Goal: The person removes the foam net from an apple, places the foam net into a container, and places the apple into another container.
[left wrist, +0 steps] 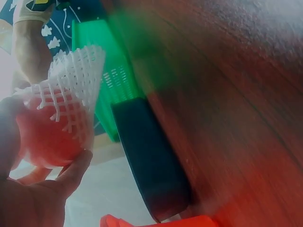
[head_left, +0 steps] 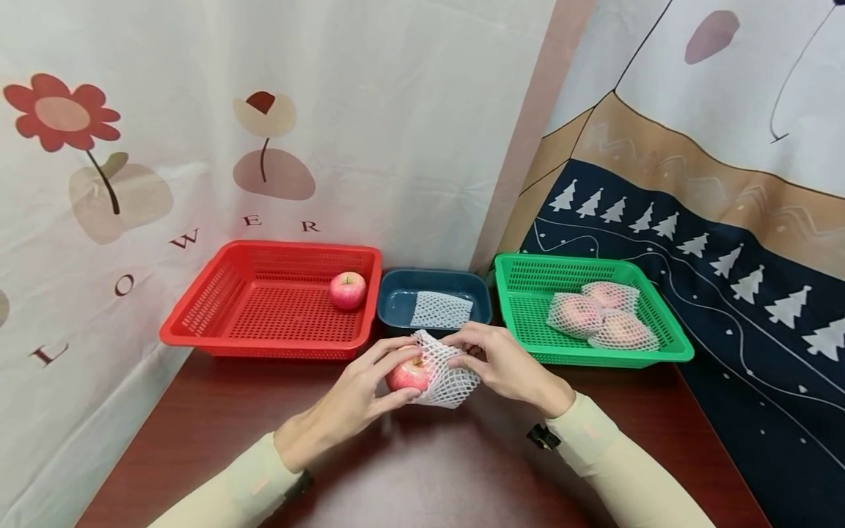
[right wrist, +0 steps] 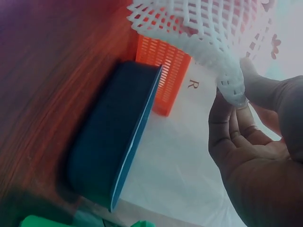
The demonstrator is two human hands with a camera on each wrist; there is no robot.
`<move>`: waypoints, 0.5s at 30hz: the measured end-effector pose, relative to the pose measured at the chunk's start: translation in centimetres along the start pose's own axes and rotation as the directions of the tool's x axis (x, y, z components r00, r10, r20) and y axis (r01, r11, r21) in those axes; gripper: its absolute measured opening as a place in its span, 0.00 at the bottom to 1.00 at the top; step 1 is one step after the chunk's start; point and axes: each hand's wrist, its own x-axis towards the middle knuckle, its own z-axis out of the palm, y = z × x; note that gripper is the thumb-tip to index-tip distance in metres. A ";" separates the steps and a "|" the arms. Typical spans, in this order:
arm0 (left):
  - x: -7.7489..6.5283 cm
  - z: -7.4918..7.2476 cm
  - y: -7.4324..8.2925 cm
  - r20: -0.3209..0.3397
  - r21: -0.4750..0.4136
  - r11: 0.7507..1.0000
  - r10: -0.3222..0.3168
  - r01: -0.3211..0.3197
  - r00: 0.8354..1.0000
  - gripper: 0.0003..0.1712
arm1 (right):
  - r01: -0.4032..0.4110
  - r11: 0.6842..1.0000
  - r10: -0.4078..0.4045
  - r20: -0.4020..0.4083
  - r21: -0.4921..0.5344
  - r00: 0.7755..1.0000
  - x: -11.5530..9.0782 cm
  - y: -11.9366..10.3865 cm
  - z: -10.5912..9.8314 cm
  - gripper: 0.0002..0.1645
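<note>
In the head view my left hand (head_left: 359, 385) grips a red apple (head_left: 407, 374) above the table, fingers over its top and thumb beneath. A white foam net sleeve (head_left: 449, 378) covers the apple's right part. My right hand (head_left: 505, 363) pinches the loose end of that sleeve between thumb and fingers. Up close in the left wrist view, the net's open mesh (left wrist: 78, 78) reaches partway over the apple (left wrist: 49, 130). The right wrist view shows the sleeve's edge (right wrist: 232, 90) bunched between the thumb and fingertips.
Behind the hands stands a dark blue tray (head_left: 389, 319) with flat white foam nets (head_left: 441, 309) in it. Left of it is a red basket (head_left: 264, 345) holding one bare apple (head_left: 348, 290). A green basket (head_left: 594, 357) on the right holds several net-wrapped apples (head_left: 623, 330).
</note>
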 end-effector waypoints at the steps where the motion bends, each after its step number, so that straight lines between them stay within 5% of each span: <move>1: 0.0 -0.1 0.0 -0.003 0.002 1.000 -0.005 0.005 1.000 0.38 | -0.003 1.000 0.003 0.001 0.001 1.000 0.0 0.0 -0.1 0.21; 15: -0.1 -0.7 0.4 0.007 -0.006 0.997 -0.077 0.077 0.997 0.34 | -0.029 0.999 0.028 0.045 0.015 0.999 -0.1 -0.5 -1.2 0.10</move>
